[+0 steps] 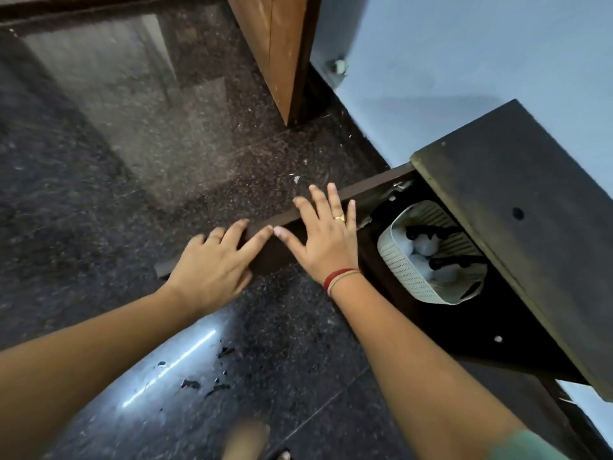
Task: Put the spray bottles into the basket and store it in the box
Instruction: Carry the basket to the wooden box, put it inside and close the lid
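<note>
A white perforated basket [406, 267] sits inside a dark wooden box [517, 200] at the right. White spray bottles [424, 247] with black trigger heads lie in the basket. The box's dark door [365, 190] hangs open toward the floor. My left hand [212, 263] lies flat on the door's outer part, fingers spread. My right hand [323, 237] presses flat on the door's upper edge, close to the opening, with a ring and a red thread bracelet on it. Neither hand holds anything.
Dark speckled stone floor [149, 144] spreads to the left and below. A brown wooden door panel [275, 51] stands at the top centre against a pale blue wall [464, 61]. Small black debris [205, 383] lies on the floor near my foot [245, 436].
</note>
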A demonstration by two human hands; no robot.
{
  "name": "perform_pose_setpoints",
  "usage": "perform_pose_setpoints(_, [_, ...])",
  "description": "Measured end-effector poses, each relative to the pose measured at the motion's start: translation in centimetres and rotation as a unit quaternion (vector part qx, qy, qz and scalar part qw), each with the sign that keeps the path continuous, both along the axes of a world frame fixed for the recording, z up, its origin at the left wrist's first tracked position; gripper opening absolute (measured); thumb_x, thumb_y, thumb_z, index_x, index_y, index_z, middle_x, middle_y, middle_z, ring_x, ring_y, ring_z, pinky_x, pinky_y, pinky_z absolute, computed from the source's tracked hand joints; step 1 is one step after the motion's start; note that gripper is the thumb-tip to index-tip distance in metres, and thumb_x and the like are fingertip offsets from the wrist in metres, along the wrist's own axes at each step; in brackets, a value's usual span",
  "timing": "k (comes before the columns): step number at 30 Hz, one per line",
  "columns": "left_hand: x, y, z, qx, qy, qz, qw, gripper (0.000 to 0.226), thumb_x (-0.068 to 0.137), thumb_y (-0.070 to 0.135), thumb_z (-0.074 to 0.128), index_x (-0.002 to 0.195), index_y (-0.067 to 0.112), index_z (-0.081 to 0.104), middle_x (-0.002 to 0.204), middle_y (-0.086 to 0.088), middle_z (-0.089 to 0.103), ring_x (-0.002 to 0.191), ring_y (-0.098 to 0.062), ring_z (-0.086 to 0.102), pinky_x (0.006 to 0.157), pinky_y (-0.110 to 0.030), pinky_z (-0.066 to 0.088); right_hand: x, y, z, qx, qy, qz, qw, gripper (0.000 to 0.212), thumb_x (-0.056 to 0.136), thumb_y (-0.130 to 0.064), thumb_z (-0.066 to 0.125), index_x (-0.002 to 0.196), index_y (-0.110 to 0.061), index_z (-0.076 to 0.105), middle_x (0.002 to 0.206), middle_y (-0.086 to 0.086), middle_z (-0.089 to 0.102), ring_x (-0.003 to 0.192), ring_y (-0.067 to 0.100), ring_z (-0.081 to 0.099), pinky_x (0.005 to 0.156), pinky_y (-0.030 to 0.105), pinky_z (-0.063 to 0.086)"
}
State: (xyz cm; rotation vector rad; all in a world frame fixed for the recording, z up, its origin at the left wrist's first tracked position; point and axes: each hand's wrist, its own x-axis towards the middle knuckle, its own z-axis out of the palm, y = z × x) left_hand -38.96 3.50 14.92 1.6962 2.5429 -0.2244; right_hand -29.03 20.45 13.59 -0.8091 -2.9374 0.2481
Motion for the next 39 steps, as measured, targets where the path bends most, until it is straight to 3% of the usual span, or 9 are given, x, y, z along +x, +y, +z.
perform_pose_setpoints(4, [2.2, 0.2, 1.1, 0.028, -0.042, -0.078, 0.996, 0.057, 0.076, 0.035, 0.063, 0.127, 0.018, 0.046, 0.081, -0.007, 0.063, 0.048, -0.024, 0.063, 0.03, -0.026, 0.039, 3.0, 0.2, 0.2, -0.022, 0.012, 0.019, 1.0, 0.056, 0.088, -0.066, 0.034, 0.121, -0.027, 0.058, 0.145, 0.001, 0.046, 0.145, 0.025, 0.021, 0.116, 0.055, 0.007])
perform_pose_setpoints(8, [5.3, 1.2, 1.6, 0.043, -0.054, -0.175, 0.982, 0.035, 0.081, 0.037, 0.046, 0.109, 0.016, 0.046, 0.06, -0.002, 0.059, 0.034, -0.023, 0.056, 0.029, -0.021, 0.033, 6.2, -0.3, 0.0, -0.068, 0.058, -0.005, 0.996, 0.044, 0.09, -0.058, 0.041, 0.098, -0.022, 0.064, 0.141, 0.002, 0.05, 0.145, 0.025, 0.022, 0.117, 0.051, 0.011])
perform_pose_setpoints(12, [10.3, 2.7, 1.1, 0.052, -0.086, -0.248, 0.963, 0.035, 0.086, 0.038, 0.035, 0.09, 0.014, 0.06, 0.057, -0.003, 0.057, 0.034, -0.025, 0.054, 0.029, -0.022, 0.035, 10.8, -0.1, 0.0, -0.107, 0.066, -0.011, 0.992, 0.031, 0.091, -0.045, 0.046, 0.099, -0.019, 0.062, 0.15, -0.001, 0.04, 0.147, 0.024, 0.016, 0.117, 0.045, 0.015])
perform_pose_setpoints(19, [18.6, 7.1, -0.9, 0.081, -0.128, -0.365, 0.919, 0.059, 0.089, 0.054, 0.034, 0.119, 0.014, 0.062, 0.084, -0.005, 0.064, 0.057, -0.023, 0.064, 0.041, -0.03, 0.049, 18.9, 3.8, 0.9, -0.063, -0.016, 0.016, 0.998, 0.044, 0.086, -0.024, 0.044, 0.127, -0.017, 0.056, 0.157, 0.0, 0.025, 0.147, 0.023, 0.018, 0.118, 0.04, 0.021])
perform_pose_setpoints(24, [23.4, 11.8, -2.3, 0.036, -0.09, -0.389, 0.916, 0.072, 0.092, 0.063, 0.029, 0.147, 0.017, 0.028, 0.119, -0.009, 0.055, 0.087, -0.03, 0.062, 0.061, -0.036, 0.045, 23.7, 8.0, 1.9, -0.037, -0.095, 0.053, 0.993, 0.052, 0.094, -0.018, 0.04, 0.146, -0.022, 0.034, 0.16, 0.001, 0.017, 0.147, 0.021, 0.014, 0.115, 0.035, 0.021])
perform_pose_setpoints(27, [24.7, 14.8, -2.9, 0.036, -0.067, -0.4, 0.913, 0.071, 0.094, 0.061, 0.03, 0.148, 0.017, 0.022, 0.132, -0.011, 0.051, 0.102, -0.035, 0.059, 0.072, -0.04, 0.045, 25.2, 9.7, 2.4, 0.009, -0.103, 0.067, 0.992, 0.045, 0.094, -0.013, 0.045, 0.139, -0.019, 0.045, 0.153, 0.006, 0.034, 0.14, 0.026, 0.034, 0.109, 0.04, 0.035])
perform_pose_setpoints(32, [26.4, 18.5, -3.3, 0.021, -0.022, -0.408, 0.912, 0.07, 0.093, 0.061, 0.03, 0.147, 0.016, 0.028, 0.145, -0.008, 0.043, 0.128, -0.038, 0.045, 0.1, -0.056, 0.035, 28.0, 11.3, 3.6, 0.069, -0.098, 0.05, 0.991, 0.042, 0.088, -0.006, 0.049, 0.129, -0.016, 0.055, 0.136, 0.008, 0.056, 0.114, 0.031, 0.057, 0.089, 0.043, 0.047])
perform_pose_setpoints(36, [25.6, 20.4, -4.4, -0.007, 0.017, -0.417, 0.909, 0.07, 0.094, 0.06, 0.025, 0.15, 0.022, 0.006, 0.156, -0.011, 0.022, 0.142, -0.041, 0.021, 0.111, -0.058, 0.019, 29.6, 11.7, 2.8, 0.073, -0.127, 0.005, 0.989, 0.044, 0.091, -0.011, 0.046, 0.135, -0.015, 0.047, 0.149, 0.01, 0.041, 0.129, 0.033, 0.044, 0.101, 0.044, 0.04])
perform_pose_setpoints(39, [24.8, 21.8, -4.7, -0.032, 0.033, -0.407, 0.912, 0.069, 0.095, 0.057, 0.028, 0.149, 0.027, -0.002, 0.159, -0.016, 0.009, 0.145, -0.043, 0.005, 0.114, -0.057, 0.013, 30.5, 11.8, 2.3, 0.07, -0.159, -0.035, 0.984, 0.059, 0.089, -0.029, 0.018, 0.142, -0.01, 0.036, 0.151, 0.019, 0.034, 0.136, 0.035, 0.037, 0.11, 0.045, 0.031])
